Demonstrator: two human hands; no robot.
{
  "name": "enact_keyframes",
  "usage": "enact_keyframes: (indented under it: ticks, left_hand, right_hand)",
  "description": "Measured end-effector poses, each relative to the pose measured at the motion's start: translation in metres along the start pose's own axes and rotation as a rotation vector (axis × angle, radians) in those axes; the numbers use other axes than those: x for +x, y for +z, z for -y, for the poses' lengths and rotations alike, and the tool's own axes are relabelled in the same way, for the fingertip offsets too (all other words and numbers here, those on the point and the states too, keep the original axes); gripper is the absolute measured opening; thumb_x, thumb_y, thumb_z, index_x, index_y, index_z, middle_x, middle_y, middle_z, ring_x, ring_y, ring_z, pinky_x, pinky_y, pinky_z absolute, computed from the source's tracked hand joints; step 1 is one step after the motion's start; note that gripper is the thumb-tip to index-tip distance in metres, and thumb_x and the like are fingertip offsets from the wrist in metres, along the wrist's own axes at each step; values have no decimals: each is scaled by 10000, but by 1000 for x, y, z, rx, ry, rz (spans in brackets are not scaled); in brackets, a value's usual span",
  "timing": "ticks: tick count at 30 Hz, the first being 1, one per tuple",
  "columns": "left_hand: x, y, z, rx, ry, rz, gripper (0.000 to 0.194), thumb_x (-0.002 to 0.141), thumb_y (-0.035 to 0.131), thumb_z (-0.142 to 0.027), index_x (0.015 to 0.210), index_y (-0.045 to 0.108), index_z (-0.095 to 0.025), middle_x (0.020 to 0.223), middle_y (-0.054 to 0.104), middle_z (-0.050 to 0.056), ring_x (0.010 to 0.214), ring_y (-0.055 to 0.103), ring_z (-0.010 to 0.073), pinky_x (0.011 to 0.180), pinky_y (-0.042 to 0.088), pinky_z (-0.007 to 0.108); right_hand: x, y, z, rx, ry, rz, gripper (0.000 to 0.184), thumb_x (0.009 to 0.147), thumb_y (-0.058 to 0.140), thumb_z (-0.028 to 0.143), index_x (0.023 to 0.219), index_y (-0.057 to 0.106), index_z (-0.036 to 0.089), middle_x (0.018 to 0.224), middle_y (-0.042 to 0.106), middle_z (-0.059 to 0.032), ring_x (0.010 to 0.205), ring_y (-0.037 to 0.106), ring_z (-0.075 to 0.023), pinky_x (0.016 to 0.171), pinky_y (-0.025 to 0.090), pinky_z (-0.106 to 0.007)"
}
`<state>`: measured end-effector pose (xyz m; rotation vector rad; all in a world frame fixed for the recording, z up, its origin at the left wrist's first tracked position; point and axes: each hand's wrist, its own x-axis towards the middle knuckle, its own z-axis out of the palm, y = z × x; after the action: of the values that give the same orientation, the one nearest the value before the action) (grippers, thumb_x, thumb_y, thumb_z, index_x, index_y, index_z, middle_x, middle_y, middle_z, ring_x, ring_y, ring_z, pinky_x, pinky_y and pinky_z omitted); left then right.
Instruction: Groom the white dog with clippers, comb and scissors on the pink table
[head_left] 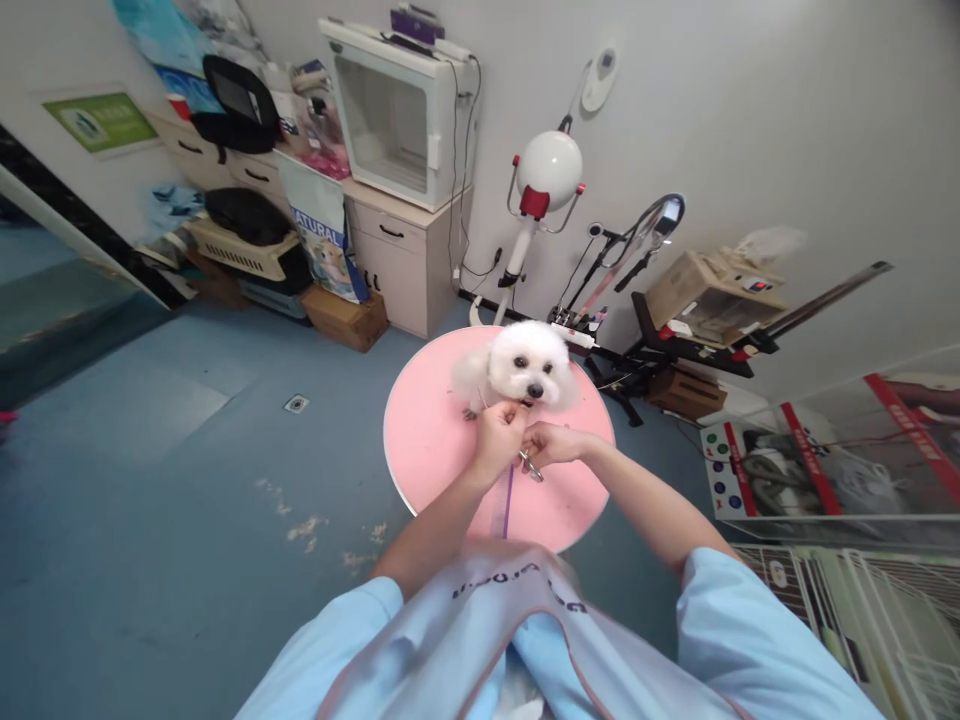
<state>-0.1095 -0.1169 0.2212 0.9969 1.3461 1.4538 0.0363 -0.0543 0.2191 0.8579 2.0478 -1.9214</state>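
A fluffy white dog [551, 350] is on the round pink grooming table [427, 460], facing me. Just below its chin, my left hand [499, 437] is closed in a pinch; what lies between the fingertips is too small to make out. My right hand [553, 444] is beside it, nearly touching, with fingers curled round a pair of scissors [531, 467]. Their shiny metal handle end points down toward me, and the rest is hidden by the hands. A comb with a purple spine [508, 505] lies on the table between my forearms.
Behind the table stand a white-headed dryer on a stand [550, 170] and a drawer cabinet [397, 260]. A black shelf [697, 350] with a boxy machine is at right. Wire cages [885, 610] are at lower right. Cardboard boxes and a pet carrier [240, 250] sit left.
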Motion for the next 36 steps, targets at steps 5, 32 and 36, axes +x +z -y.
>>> enact_keyframes:
  ticks: [5, 32, 36]
  left_hand:
    - [0, 2, 4, 7, 6, 25, 289, 780, 528, -300, 531, 495, -157, 481, 455, -28, 459, 400, 81, 466, 274, 218]
    - [-5, -62, 84, 41, -223, -149, 133, 717, 548, -196, 593, 583, -165, 543, 504, 8, 588, 459, 150, 604, 354, 267]
    - [-11, -70, 108, 22, -361, -100, 116, 741, 561, -161, 663, 647, -161, 657, 615, 47, 679, 540, 164, 659, 399, 272]
  right_hand:
    - [3, -16, -6, 163, -54, -57, 312, 643, 749, 225, 895, 586, 141, 768, 601, 2, 720, 577, -141, 719, 494, -320]
    - [51, 111, -93, -568, 598, -472, 295, 828, 558, 351, 890, 632, 73, 986, 669, -238, 977, 633, -340, 808, 454, -424]
    - [58, 130, -118, -595, 680, -511, 327, 844, 564, 334, 1034, 597, 69, 1043, 664, -236, 995, 642, -321, 799, 445, -378]
